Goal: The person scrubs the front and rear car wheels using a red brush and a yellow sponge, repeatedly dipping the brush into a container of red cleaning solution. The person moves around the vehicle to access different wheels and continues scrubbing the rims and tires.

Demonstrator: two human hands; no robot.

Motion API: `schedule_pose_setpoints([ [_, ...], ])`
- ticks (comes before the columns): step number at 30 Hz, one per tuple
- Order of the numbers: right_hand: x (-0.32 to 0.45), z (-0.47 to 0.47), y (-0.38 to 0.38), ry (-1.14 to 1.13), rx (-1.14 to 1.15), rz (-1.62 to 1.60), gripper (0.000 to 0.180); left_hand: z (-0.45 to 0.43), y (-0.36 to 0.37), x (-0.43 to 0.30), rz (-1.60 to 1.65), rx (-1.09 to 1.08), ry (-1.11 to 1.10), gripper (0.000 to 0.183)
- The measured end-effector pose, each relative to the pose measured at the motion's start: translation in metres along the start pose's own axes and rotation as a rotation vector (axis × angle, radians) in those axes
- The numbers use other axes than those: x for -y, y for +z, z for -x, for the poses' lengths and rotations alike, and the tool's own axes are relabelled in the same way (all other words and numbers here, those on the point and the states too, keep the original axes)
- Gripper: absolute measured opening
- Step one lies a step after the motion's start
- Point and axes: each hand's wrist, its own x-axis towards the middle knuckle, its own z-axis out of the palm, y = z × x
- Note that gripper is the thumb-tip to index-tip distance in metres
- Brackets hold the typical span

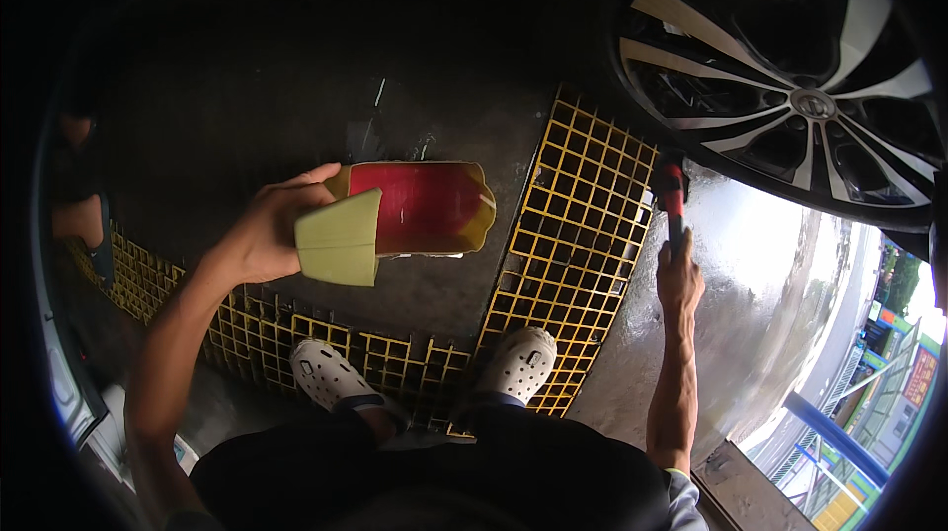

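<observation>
My left hand (pixel 278 227) holds a yellow-green plastic container (pixel 339 240) with a red inside (pixel 415 197), its open side facing up over the dark wet floor. Thin whitish edges show beneath it. Away to the right, my right hand (pixel 681 272) is closed around the black handle of a brush-like tool (pixel 672 190) with a red section. The tool's dark head lies close to the lower edge of a car tyre; its exact shape is hard to make out. Above it stands the car's silver and black alloy wheel (pixel 813 104).
Yellow floor grating (pixel 570 234) runs beside and below my white clogs (pixel 518 364). Another person's lower leg and shoe (pixel 100 234) are at the far left. Part of a light-coloured vehicle (pixel 67 390) shows at lower left. Wet concrete (pixel 711 294) stretches right towards daylight.
</observation>
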Motion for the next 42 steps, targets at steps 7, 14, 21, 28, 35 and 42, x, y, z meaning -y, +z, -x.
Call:
schedule_pose_setpoints([
  [7, -0.019, 0.079, -0.018, 0.413, -0.168, -0.526, 0.049, 0.015, 0.018, 0.021, 0.266, -0.167, -0.022, 0.028],
  [14, 0.08, 0.166, -0.031, 0.19, 0.099, -0.948, 0.047, 0.037, 0.037, 0.034, 0.328, -0.294, 0.085, 0.017],
  [21, 0.101, 0.298, -0.075, 0.161, 0.185, -1.073, 0.067, 0.103, 0.08, -0.008, 0.29, -0.441, 0.111, 0.024],
  [28, 0.046, 0.359, -0.248, 0.061, 0.37, -0.895, 0.058, 0.205, 0.104, -0.127, 0.144, -0.401, 0.012, 0.018],
  [35, -0.009, 0.408, -0.432, -0.063, 0.477, -0.702, 0.056, 0.288, 0.114, -0.271, 0.046, -0.247, 0.104, 0.03],
  [42, -0.066, 0.536, -0.549, 0.27, 0.302, -0.844, 0.055, 0.354, 0.103, -0.382, 0.04, -0.103, 0.297, 0.033],
])
